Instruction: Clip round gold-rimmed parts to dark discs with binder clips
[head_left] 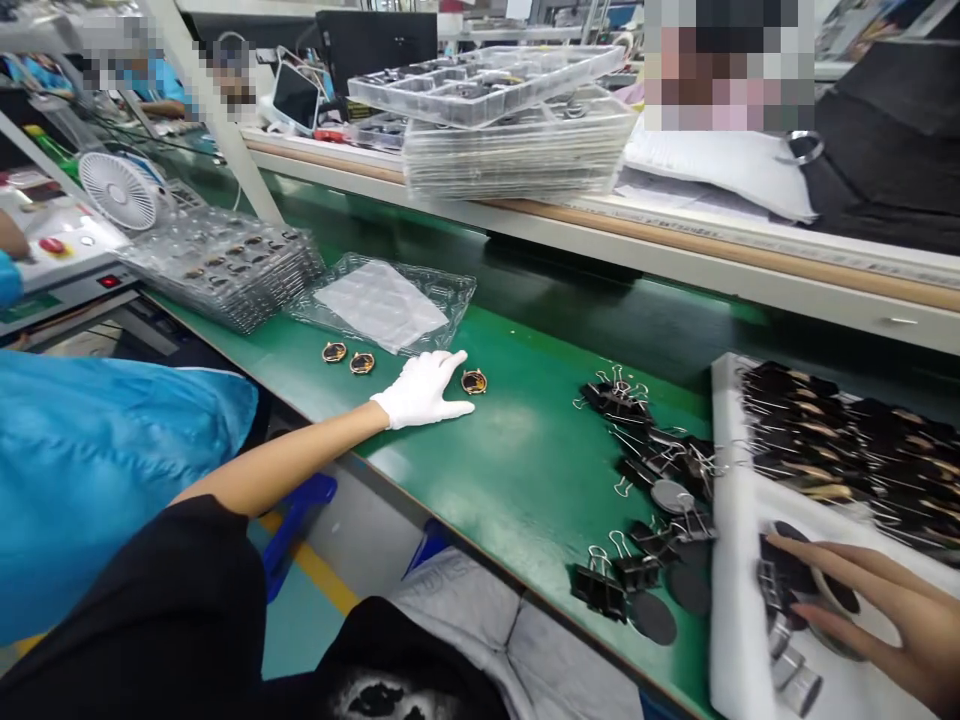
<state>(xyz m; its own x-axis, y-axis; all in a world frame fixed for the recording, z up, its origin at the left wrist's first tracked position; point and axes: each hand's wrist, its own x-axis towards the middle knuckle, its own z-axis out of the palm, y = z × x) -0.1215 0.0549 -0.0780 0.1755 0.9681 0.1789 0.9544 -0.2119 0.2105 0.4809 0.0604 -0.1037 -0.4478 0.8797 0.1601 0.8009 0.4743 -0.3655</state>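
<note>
My left hand (424,391), in a white glove, lies over the green table with its fingers spread. Just past its fingertips is a round gold-rimmed watch case (473,381), which it does not appear to grip. Two similar watch cases, one nearer (362,363) and one farther left (334,352), lie on the other side of the hand. At the right edge, my bare right hand (885,610) has its thumb and fingers around a dark round piece (796,565) over the white foam tray (726,560). Its far side is partly hidden by the fingers.
Black binder clips (598,592) and dark discs (651,618) lie beside the foam tray. Clear plastic trays (240,270) are stacked at the left, near a white fan (118,190). A shelf (525,215) runs along the back. A co-worker's blue sleeve (112,450) is close on the left.
</note>
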